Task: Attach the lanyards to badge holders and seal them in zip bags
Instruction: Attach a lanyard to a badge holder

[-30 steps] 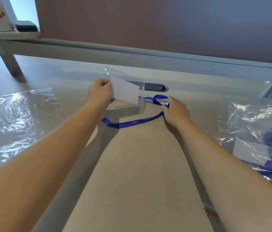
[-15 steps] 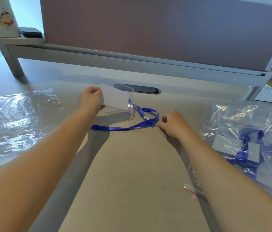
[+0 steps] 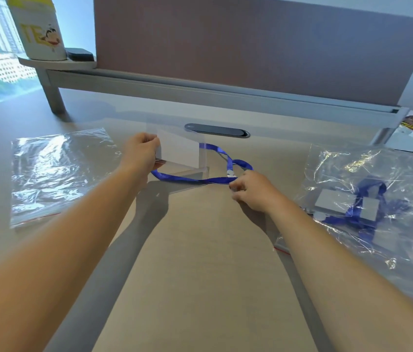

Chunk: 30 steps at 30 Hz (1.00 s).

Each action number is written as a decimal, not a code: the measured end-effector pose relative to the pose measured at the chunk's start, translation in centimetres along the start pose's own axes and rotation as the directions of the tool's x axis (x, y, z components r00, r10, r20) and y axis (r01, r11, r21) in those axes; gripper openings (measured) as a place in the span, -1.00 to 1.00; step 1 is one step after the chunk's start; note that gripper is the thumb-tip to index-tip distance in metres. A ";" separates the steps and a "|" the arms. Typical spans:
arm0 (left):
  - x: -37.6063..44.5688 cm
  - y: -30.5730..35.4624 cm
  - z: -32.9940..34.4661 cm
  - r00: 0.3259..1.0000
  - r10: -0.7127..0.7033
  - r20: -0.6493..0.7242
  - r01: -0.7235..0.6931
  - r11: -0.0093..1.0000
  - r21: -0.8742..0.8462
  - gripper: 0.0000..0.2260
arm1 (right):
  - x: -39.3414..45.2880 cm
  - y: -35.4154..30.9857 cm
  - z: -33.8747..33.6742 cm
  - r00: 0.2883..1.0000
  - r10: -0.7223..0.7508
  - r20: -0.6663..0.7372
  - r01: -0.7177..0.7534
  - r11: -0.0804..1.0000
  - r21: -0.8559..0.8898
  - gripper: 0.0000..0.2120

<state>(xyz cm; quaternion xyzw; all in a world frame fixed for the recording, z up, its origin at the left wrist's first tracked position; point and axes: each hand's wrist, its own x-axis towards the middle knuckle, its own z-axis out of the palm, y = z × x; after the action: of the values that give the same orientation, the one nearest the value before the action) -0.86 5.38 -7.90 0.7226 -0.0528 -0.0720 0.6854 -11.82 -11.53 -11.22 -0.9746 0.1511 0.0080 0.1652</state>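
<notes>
At the left of the frame an empty clear zip bag with a red seal strip [image 3: 55, 174] lies flat on the beige counter [image 3: 200, 250], well apart from the work. Just right of it, above centre, the left hand [image 3: 140, 151] has its grip closed on the left edge of the clear plastic badge holder with a white card insert [image 3: 180, 154], holding it tilted up off the counter. The holder's long axis runs left to right across the frame, so its free right end faces the other hand. From that right end the blue fabric lanyard [image 3: 187, 177] runs in two strands, one under the holder and one looping right toward its small silver metal clip [image 3: 230, 173]. The right hand [image 3: 253, 191], right of centre, has its fingers pinched shut at the lanyard beside that clip. The clip lies to the right of and lower than the holder; the right hand is the nearer one to it. Whether the clip is already hooked into the holder cannot be told. Far right, a filled clear zip bag holding blue lanyards and badge holders [image 3: 367, 204] rests on the counter.

Compared with half a second ago, the view sits higher, and the right hand has drawn the clip end further right and lower in the frame, stretching the loop away from the holder.
</notes>
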 end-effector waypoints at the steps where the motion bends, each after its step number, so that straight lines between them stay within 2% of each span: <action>1: -0.2 0.1 -0.1 1.000 0.004 0.001 -0.004 1.000 0.012 -0.87 | -0.1 -0.2 -0.1 1.000 -0.007 -0.007 0.007 1.000 0.001 -0.87; 6: -0.7 0.4 -0.7 1.000 0.019 0.005 -0.019 0.999 0.030 -0.90 | -0.3 -1.1 -0.3 0.999 -0.040 0.004 0.040 0.986 -0.165 -0.75; 11: -0.7 0.3 -0.9 0.999 0.021 0.027 -0.020 1.000 -0.023 -0.75 | -0.1 -1.0 -0.5 0.999 -0.030 -0.034 0.023 0.984 -0.178 -0.79; 15: -0.4 0.0 -1.1 0.999 0.017 0.047 -0.014 0.998 -0.062 -0.74 | 0.2 -1.0 -0.5 1.000 -0.022 -0.008 0.020 0.977 -0.212 -0.80; 17: -0.2 0.0 -1.2 0.999 0.023 0.047 -0.019 0.998 -0.068 -0.73 | 0.2 -1.1 -0.3 0.998 -0.047 -0.039 0.038 0.975 -0.217 -0.80; 20: -0.1 0.4 -1.1 0.999 0.016 0.036 -0.014 0.998 -0.064 -0.73 | 0.2 -1.6 -0.8 0.977 -0.088 -0.193 0.075 0.994 -0.074 -0.82; 23: 0.1 1.1 -1.3 1.000 0.012 0.004 -0.011 0.999 -0.046 -0.80 | 0.3 -2.6 -2.2 0.928 -0.013 -0.371 0.086 0.980 0.181 -0.70; 25: 0.1 1.9 -1.3 1.000 0.011 -0.010 -0.011 0.999 -0.042 -0.82 | 0.3 -3.5 -3.4 0.904 0.053 -0.425 0.106 0.934 0.342 -0.79; 27: -0.2 2.8 -1.4 1.000 0.020 -0.006 -0.020 1.000 -0.021 -0.80 | 0.2 -4.4 -4.5 0.884 0.066 -0.462 0.156 0.892 0.425 -0.87; 30: -0.9 4.1 -1.6 0.999 0.028 0.040 -0.029 1.000 0.005 -0.78 | -0.1 -5.6 -6.2 0.825 0.040 -0.564 0.264 0.854 0.447 -0.85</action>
<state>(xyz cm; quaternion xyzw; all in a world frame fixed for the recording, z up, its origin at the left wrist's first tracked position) -1.37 6.87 -3.74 0.7222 -0.0770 -0.0766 0.6831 -10.50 -8.42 -3.59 -0.8631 0.1292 -0.3248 0.3646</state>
